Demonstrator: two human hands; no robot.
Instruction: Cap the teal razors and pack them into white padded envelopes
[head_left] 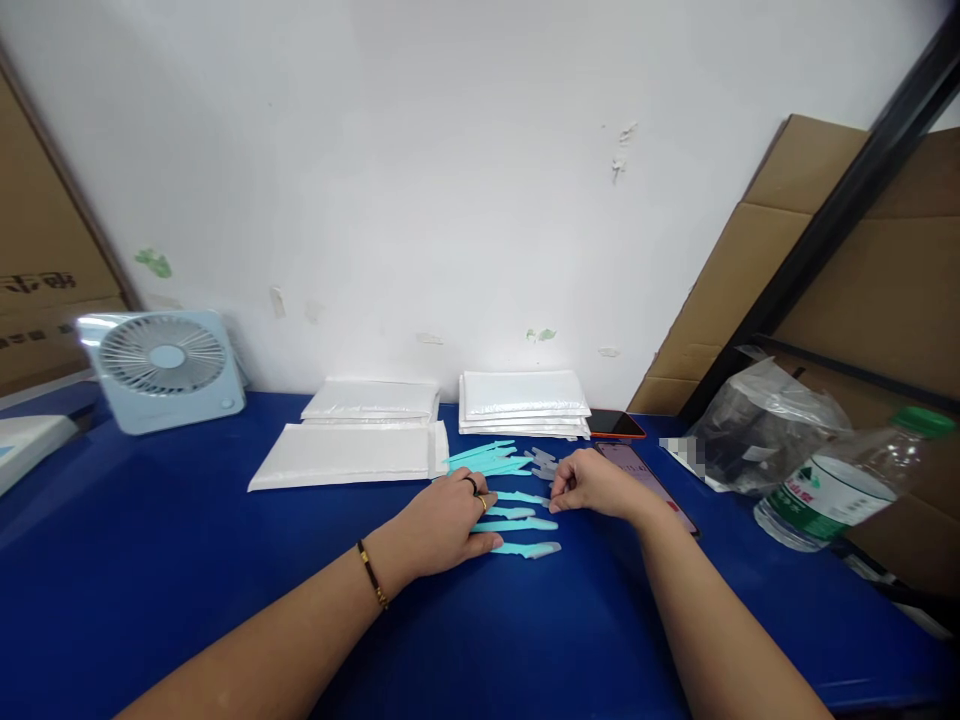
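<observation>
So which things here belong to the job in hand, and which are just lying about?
Likely the job:
turquoise eyebrow razors, under left hand and at right hand
small clear caps
white padded mailers, perhaps

Likely lying about:
light-blue desk fan
lit smartphone
green-capped water bottle

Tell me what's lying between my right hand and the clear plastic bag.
In the head view, a phone with a lit screen lies between your right hand and the plastic bag, with a white, partly pixelated piece closer to the bag.

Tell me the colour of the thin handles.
The thin handles are light turquoise, seen in the head view.
</observation>
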